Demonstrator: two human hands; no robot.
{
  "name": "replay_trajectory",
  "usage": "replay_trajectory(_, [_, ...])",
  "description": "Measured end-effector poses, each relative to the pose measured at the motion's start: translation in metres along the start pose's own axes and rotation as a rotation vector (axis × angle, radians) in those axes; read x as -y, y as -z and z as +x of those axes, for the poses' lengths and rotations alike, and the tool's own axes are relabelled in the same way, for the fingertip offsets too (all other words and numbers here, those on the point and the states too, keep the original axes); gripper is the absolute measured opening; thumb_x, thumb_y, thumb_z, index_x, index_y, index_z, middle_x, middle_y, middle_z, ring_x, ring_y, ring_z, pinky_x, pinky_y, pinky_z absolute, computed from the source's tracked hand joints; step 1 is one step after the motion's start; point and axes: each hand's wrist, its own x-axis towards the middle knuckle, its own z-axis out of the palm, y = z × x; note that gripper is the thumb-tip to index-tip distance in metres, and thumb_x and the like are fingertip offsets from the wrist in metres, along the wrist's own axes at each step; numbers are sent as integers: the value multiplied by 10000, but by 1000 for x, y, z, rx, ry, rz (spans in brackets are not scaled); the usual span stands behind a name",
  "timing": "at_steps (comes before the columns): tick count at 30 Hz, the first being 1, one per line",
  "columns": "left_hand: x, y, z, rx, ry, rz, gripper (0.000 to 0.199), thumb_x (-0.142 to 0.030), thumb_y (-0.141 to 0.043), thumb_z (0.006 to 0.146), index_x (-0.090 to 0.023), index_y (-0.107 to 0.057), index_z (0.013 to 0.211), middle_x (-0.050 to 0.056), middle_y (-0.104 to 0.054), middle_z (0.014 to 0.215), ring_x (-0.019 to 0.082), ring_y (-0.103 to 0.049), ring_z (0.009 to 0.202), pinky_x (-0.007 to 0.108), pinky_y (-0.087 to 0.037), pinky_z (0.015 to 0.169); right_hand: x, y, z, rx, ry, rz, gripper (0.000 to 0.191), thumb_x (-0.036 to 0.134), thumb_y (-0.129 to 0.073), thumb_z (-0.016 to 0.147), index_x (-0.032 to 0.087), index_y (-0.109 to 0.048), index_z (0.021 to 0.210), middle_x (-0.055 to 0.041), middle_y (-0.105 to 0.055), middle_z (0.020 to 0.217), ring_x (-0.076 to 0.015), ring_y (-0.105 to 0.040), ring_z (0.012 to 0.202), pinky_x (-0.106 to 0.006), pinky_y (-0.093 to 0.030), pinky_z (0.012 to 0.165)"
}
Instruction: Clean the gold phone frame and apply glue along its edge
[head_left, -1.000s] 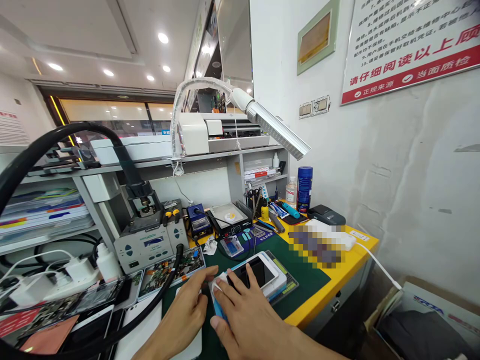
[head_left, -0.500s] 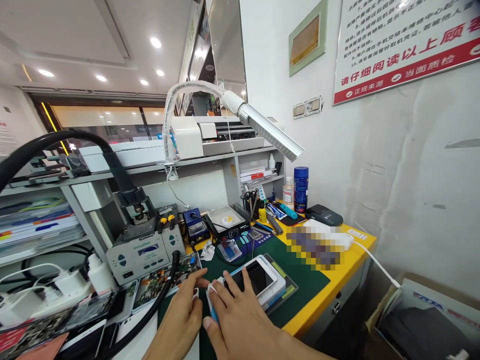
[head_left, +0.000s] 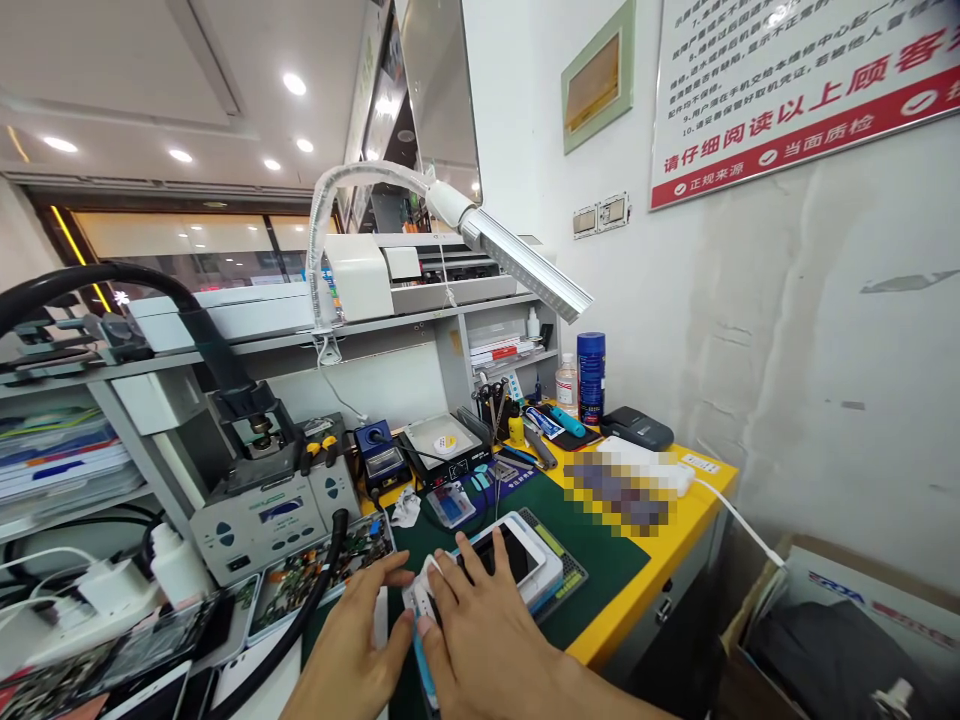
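A white phone [head_left: 529,556] with a dark screen lies on a white and light-blue box-like thing [head_left: 551,580]. My right hand [head_left: 480,620] rests on it from the front, fingers spread and pressing flat over its left part. Some small white piece [head_left: 424,600] shows under and beside my right fingertips; I cannot make out its kind. Just left of it, my left hand [head_left: 360,625] is half curled with thumb and forefinger apart, nothing visible between them. A grey and yellow-green flat pad [head_left: 568,572] lies under the phone's right side, on the green mat [head_left: 611,550].
Left of the mat lie a tray of small parts [head_left: 300,580], a black hose [head_left: 322,570] and a grey soldering station [head_left: 262,520]. Behind are a flat heating plate [head_left: 442,450], tools and bottles. A lamp [head_left: 525,262] hangs above. The yellow table edge [head_left: 637,590] is at right.
My view has turned slightly right. My left thumb and forefinger have opened wider, and more of the white piece beside my right hand shows. The right hand stays on the phone.
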Motion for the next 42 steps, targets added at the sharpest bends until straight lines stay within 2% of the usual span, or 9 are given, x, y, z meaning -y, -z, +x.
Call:
replay_trajectory(4, [-7,1,-1,49,-15,42,617,-542,-510,854,-159,-557,1336,164,-701,1231,339,-647,1212,562,-456,1093,-11,3,-4,-22,-2,-41,598,446,-254,1085,109,-454,1537,-165,-419,1597,-419,-239,1525,-753,-80,1195])
replay_trajectory(10, [-16,0,-5,118,53,147,707,-556,-599,791,-196,-554,1398,155,-651,1330,372,-578,1306,564,-449,1102,-40,6,-11,-71,-27,-106,601,453,-214,1094,127,-454,1538,-155,-452,1584,-406,-272,1516,-749,-49,1196])
replay_trajectory(14, [-15,2,-5,137,59,188,716,-568,-618,795,-219,-553,1418,149,-644,1351,383,-570,1318,563,-462,1091,-57,11,-14,-58,-60,-97,622,492,-179,1094,158,-431,1554,-119,-418,1610,-399,-237,1530,-762,-49,1189])
replay_trajectory(19, [-8,1,-4,116,-1,206,688,-523,-663,783,-244,-571,1404,141,-668,1332,388,-596,1290,566,-485,1070,-72,17,-15,-51,-119,-102,624,507,-185,1092,173,-432,1556,-120,-421,1608,-397,-245,1530,-764,-40,1186])
replay_trajectory(26, [-6,3,-5,146,-15,215,731,-485,-657,780,-211,-543,1448,142,-631,1412,385,-532,1372,597,-393,1158,-81,24,-18,-37,-162,-85,619,487,-183,1093,158,-439,1550,-112,-420,1609,-374,-252,1532,-742,-58,1195])
replay_trajectory(31, [-4,3,-6,133,-44,217,712,-476,-671,784,-219,-556,1438,145,-634,1417,405,-532,1373,620,-406,1143,-85,28,-21,-18,-172,-69,624,495,-181,1092,158,-436,1552,-106,-425,1606,-355,-248,1538,-721,-57,1208])
replay_trajectory(39, [29,-13,-7,105,-77,221,750,-564,-643,807,-294,-483,1489,115,-596,1446,387,-522,1371,587,-438,1119,-82,35,-33,-5,-197,-64,621,487,-191,1094,145,-427,1555,-88,-427,1603,-342,-257,1537,-712,-109,1215])
replay_trajectory(42, [30,-14,-8,109,-67,217,757,-572,-625,829,-297,-451,1512,116,-568,1470,384,-512,1376,572,-437,1120,-87,39,-43,-15,-193,-56,610,489,-177,1098,176,-428,1557,-61,-425,1604,-322,-275,1534,-679,-172,1223])
